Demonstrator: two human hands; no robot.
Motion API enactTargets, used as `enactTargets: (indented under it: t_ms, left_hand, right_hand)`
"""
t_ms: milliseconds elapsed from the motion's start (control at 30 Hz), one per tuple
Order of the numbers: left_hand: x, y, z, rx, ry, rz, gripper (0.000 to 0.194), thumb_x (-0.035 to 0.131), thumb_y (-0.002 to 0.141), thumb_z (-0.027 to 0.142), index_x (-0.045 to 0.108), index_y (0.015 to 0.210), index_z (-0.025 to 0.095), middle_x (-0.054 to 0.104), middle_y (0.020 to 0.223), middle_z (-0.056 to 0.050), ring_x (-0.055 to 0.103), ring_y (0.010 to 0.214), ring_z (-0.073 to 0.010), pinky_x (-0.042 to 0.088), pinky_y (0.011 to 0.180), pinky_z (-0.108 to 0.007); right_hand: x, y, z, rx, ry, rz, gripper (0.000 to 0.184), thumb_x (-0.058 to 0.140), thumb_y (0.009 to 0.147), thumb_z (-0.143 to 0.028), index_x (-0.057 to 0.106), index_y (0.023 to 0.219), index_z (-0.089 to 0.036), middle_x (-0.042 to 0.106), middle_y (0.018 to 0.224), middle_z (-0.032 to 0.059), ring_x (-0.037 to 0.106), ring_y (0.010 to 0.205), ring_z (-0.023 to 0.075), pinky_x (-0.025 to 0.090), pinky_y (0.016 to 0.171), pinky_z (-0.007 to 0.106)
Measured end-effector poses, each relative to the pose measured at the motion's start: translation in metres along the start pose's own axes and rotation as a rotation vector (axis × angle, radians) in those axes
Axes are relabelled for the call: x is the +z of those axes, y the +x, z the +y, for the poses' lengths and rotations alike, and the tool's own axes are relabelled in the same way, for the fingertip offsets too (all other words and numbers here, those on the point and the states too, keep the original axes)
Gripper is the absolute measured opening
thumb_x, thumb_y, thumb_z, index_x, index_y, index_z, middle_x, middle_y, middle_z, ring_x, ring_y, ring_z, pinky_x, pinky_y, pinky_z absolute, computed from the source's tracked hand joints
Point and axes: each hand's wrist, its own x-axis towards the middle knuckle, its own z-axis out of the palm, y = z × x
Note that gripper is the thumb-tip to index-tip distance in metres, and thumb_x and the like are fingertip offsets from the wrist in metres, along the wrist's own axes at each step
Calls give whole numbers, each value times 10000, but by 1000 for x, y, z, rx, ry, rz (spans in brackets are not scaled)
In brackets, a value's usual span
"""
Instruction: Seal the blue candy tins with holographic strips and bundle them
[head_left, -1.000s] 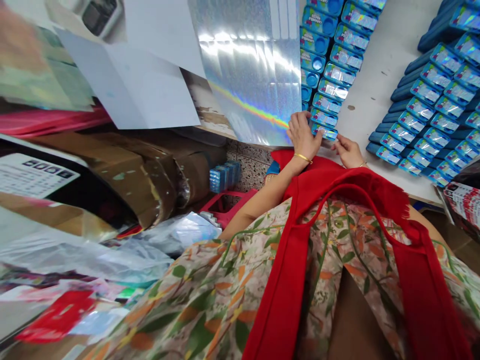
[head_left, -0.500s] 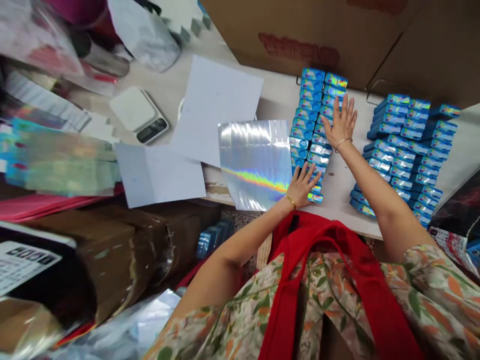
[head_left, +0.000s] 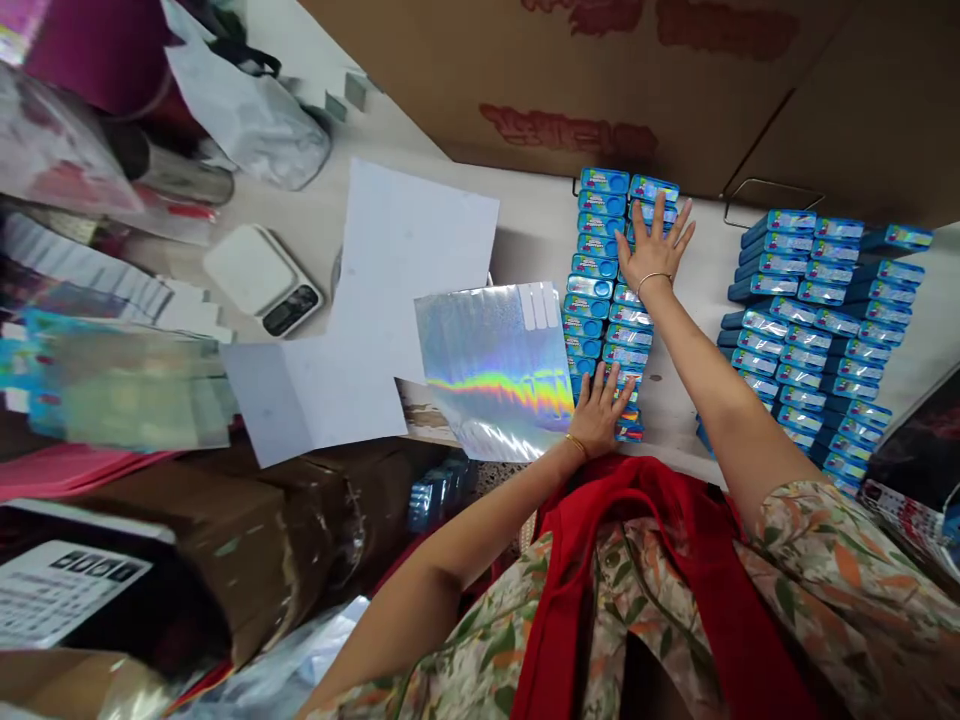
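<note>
Two columns of blue boxes (head_left: 597,268), side by side on the white table (head_left: 664,422). Across the near end, the left hand (head_left: 596,412); across the far part of the right-hand column, the right hand (head_left: 651,250), both flat with fingers spread and nothing grasped. Cannot tell the pressure of either palm. With an uneven push, a likely skewing of the columns, or a near box nudged toward the table's front edge. Just beside the left hand, a shiny silver sheet (head_left: 487,345), lower end out past that edge: easy to drag or crease with a sweep of the wrist. Farther right, stacked blue boxes (head_left: 802,340), exposed to a knock from the right forearm (head_left: 705,375). Beyond the far end, a large carton (head_left: 570,60), a possible cause of jamming under too strong a forward shove.
</note>
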Motion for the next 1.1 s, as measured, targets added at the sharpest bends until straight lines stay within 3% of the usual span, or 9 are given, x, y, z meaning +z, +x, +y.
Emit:
enactTargets:
  t_ms: [133,267,533,633,800,933,1100]
  left_hand:
    - [1,-2,-2,-8,-1,-22,1014,682,819,513,239,1670,186,54,1741,-225,8,1609,-478,99,1274,-752]
    - [4,-3,-3,-7,0,-20,1022,695,816,514,235,1672,195,61,1743,-225,-1,1610,-476,92,1277,-752]
    - [19,-3,-6,8,1,24,1034,755,799,431,245,1667,194,80,1740,-238,38,1608,-501,103,1247,-790]
    - [22,-3,-7,19,3,58,1039,765,789,396,247,1664,182,90,1737,-251,53,1604,-512,129,1248,-780]
    - [25,4,0,66,-4,91,1016,742,822,438,242,1665,171,118,1734,-258,63,1602,-510,190,1258,-746]
    - [28,15,21,74,11,67,1073,785,776,355,220,1669,170,117,1733,-259,85,1599,-503,225,1267,-718]
    - [29,25,47,65,-17,49,954,726,845,355,272,1655,139,160,1713,-282,132,1586,-507,245,1265,-710]
  right_hand:
    - [1,0,0,18,10,9,716,265,1041,-584,297,1651,-211,236,1735,159,214,1597,402,19,1252,754]
    - [-3,-2,-2,9,-3,-31,759,239,1041,-595,240,1671,-173,191,1752,165,346,1538,391,44,1290,688]
    - [-26,17,-21,-16,-3,-20,818,245,1021,-631,184,1681,-152,76,1776,142,-14,1645,407,14,1239,782]
    - [-15,30,-19,16,-4,-81,810,213,1034,-603,173,1678,-113,67,1770,175,-16,1646,412,46,1235,789]
    - [6,35,-2,-45,28,-36,722,219,1051,-523,239,1666,-144,140,1761,161,-16,1650,389,48,1235,790]
    - [1,33,11,-92,40,-51,701,252,1046,-524,292,1650,-170,186,1755,134,-25,1653,372,71,1258,763]
    - [-14,28,28,-138,76,-45,703,290,1027,-583,356,1619,-210,236,1747,113,-22,1657,344,105,1262,765]
